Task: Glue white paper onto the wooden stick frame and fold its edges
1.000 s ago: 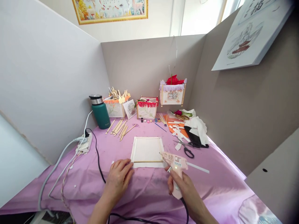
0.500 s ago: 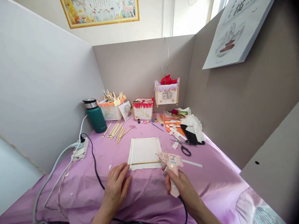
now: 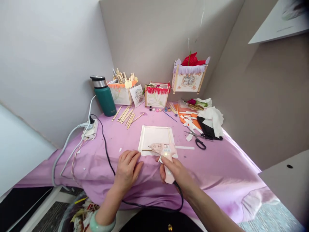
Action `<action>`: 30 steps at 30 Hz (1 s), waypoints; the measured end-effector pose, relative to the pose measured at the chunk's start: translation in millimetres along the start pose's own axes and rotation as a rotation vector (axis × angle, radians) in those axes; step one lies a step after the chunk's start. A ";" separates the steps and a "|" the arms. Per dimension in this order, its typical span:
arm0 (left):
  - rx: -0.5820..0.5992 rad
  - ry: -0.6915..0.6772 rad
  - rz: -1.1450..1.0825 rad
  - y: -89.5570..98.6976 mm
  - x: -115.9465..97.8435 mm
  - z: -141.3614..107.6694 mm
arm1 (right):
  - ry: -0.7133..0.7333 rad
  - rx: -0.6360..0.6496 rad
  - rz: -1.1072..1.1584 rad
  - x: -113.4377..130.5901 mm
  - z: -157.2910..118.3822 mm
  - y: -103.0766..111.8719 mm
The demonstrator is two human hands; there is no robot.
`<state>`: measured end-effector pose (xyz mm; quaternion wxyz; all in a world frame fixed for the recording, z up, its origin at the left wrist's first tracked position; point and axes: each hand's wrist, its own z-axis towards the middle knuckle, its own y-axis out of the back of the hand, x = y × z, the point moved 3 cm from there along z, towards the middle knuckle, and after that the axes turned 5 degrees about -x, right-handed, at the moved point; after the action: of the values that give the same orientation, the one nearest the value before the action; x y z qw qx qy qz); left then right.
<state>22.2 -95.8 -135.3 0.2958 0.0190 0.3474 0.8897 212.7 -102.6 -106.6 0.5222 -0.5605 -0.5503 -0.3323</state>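
My right hand (image 3: 175, 169) is wrapped round the handle of a pink hot glue gun (image 3: 164, 149), its fingers at the trigger. The gun's nozzle points left, just over the near edge of a square white paper panel (image 3: 156, 137) edged with thin wooden sticks. Part of the near stick (image 3: 145, 150) shows to the left of the nozzle; the gun covers the rest. At the panel's near left corner, my left hand (image 3: 128, 166) lies with its fingertips touching the paper and its thumb apart from the fingers.
Scissors (image 3: 200, 141) and a paper strip (image 3: 184, 148) lie to the right. Loose wooden sticks (image 3: 130, 120), a green bottle (image 3: 105, 100) and a power strip (image 3: 90, 130) are on the left. Decorated paper boxes (image 3: 156, 99) stand behind. The gun's black cord (image 3: 154, 208) loops below my hands.
The glue gun has moved left along the panel's near stick in my right hand. My left hand stays at the corner. The view has tilted downward.
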 end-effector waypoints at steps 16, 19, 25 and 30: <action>-0.011 0.018 0.000 -1.4 0.6 -0.6 | -0.047 0.108 -0.102 -9.8 17.9 -25.0; -0.015 0.013 0.002 -1.0 0.7 -0.3 | -0.043 0.110 -0.113 -10.0 19.5 -25.8; -0.006 0.019 0.003 -0.9 0.5 0.1 | -0.040 0.110 -0.137 -11.1 18.4 -26.3; -0.007 0.014 0.001 -0.8 -0.3 0.5 | -0.034 0.097 -0.115 -11.4 17.7 -27.7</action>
<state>22.9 -95.2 -135.4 0.2929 0.0120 0.3462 0.8912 180.5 -93.0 -115.5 0.5195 -0.5076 -0.6058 -0.3249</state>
